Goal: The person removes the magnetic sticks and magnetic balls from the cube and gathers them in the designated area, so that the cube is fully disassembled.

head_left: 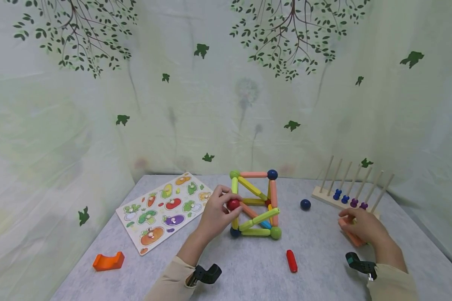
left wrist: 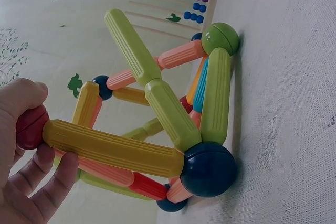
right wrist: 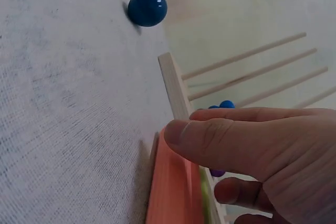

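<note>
My left hand [head_left: 218, 213] pinches a red ball [head_left: 233, 204] between thumb and fingers. That ball sits on the end of a yellow rod [left wrist: 115, 148], whose other end meets a dark blue ball [left wrist: 210, 169] low in a cube-like frame of rods and balls [head_left: 273, 194]. A light green rod [left wrist: 128, 45] juts loosely out from the same blue ball. Over on the right, my right hand [head_left: 365, 228] is at a salmon-coloured rod [right wrist: 176, 182] lying on the table. Its thumb overlaps the rod's end, and the other fingers look relaxed; firm contact is unclear.
Behind the right hand stands a wooden peg rack [head_left: 325, 196] with blue and purple beads. A loose dark blue ball [head_left: 305, 204] and a red rod [head_left: 291, 261] lie nearer the middle. At left are a vegetable picture board [head_left: 160, 236] and an orange curved block [head_left: 108, 261].
</note>
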A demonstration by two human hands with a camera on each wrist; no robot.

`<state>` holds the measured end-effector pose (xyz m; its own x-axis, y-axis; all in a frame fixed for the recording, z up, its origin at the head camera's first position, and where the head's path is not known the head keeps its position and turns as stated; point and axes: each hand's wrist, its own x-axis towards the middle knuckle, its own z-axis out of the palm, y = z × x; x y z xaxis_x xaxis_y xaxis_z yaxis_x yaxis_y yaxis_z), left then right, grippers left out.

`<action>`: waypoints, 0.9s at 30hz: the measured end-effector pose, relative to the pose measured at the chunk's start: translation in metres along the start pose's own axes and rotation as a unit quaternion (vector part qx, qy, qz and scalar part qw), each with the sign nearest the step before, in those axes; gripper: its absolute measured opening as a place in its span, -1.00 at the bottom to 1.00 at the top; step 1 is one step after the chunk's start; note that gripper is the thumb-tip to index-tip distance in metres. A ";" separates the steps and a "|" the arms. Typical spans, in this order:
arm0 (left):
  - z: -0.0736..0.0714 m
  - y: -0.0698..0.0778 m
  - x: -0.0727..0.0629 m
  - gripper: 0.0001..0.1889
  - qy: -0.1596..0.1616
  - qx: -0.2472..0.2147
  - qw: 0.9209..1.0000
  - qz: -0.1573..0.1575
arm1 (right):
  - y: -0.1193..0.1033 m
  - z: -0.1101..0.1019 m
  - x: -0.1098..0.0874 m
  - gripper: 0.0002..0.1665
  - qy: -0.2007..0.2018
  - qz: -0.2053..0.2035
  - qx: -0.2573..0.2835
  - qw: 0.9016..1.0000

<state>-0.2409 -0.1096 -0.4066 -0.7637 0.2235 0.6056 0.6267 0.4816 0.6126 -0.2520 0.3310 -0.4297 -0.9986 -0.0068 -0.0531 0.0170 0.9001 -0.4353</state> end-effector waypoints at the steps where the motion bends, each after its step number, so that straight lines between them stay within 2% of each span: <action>1: 0.000 0.000 0.000 -0.81 0.000 0.000 1.000 0.000 | 0.001 0.000 0.000 -0.48 0.006 0.000 -0.010 1.000; 4: 0.000 0.000 0.000 -0.80 0.000 0.001 1.000 -0.001 | 0.004 -0.001 0.000 -0.38 0.024 0.013 -0.044 0.999; 6: 0.001 0.001 0.000 -0.81 0.001 0.003 1.000 -0.001 | 0.006 0.000 0.000 -0.31 0.021 0.023 -0.056 0.998; 11: 0.001 0.001 0.000 -0.80 0.005 0.005 1.000 0.000 | 0.016 0.000 0.002 -0.23 -0.018 0.022 -0.034 0.999; 14: 0.001 0.002 0.000 -0.80 0.004 0.004 1.000 0.000 | 0.021 0.000 0.002 -0.23 -0.025 0.022 -0.021 0.999; 18: 0.001 0.003 0.000 -0.81 0.002 0.004 1.000 -0.001 | 0.024 -0.003 0.000 -0.24 -0.022 0.046 -0.026 0.998; 20: 0.001 0.003 0.000 -0.81 0.002 0.005 1.000 -0.002 | 0.020 -0.005 -0.001 -0.27 -0.007 0.054 -0.028 0.998; 22: 0.000 0.003 0.000 -0.81 0.002 0.006 1.000 -0.002 | 0.013 -0.006 -0.003 -0.32 0.022 0.043 -0.021 0.999; 27: 0.000 0.002 0.000 -0.81 0.000 0.006 1.000 -0.002 | -0.018 -0.006 -0.004 -0.41 0.089 -0.021 0.059 0.994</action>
<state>-0.2391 -0.1090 -0.4053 -0.7659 0.2220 0.6034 0.6223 0.4920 0.6089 -0.2484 0.3177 -0.4164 -0.9915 0.0441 0.1223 -0.0286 0.8435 -0.5364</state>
